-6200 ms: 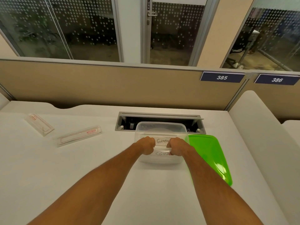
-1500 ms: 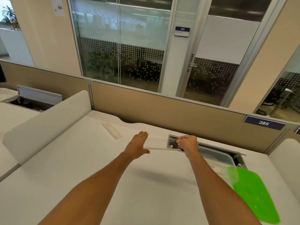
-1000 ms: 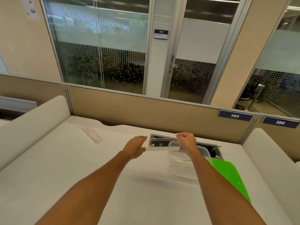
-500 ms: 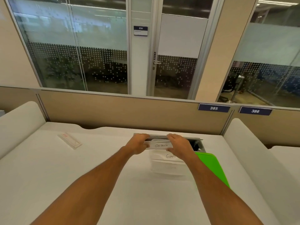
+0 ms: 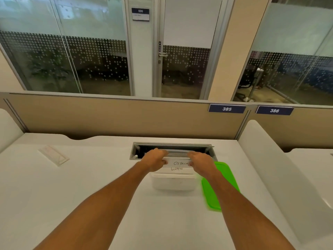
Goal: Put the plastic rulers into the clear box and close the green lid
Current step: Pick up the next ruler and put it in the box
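The clear box [image 5: 173,183] stands on the white desk, in front of me. Both hands hold a clear plastic ruler [image 5: 178,162], labelled "OSTRICH", flat over the box's opening. My left hand [image 5: 155,159] grips its left end and my right hand [image 5: 200,162] its right end. Below it, inside the box, I read a label "GIRAFFE". The green lid [image 5: 219,186] lies flat on the desk, just right of the box. Another clear ruler [image 5: 54,155] with red print lies far left on the desk.
An open cable tray [image 5: 172,150] is sunk into the desk right behind the box. A beige partition [image 5: 126,120] closes the desk's far side. White side dividers [image 5: 270,168] stand at the left and right.
Both hands carried the ruler from the left of the desk rightward to above the box. Over the last half second it sank lower, toward the box's opening.
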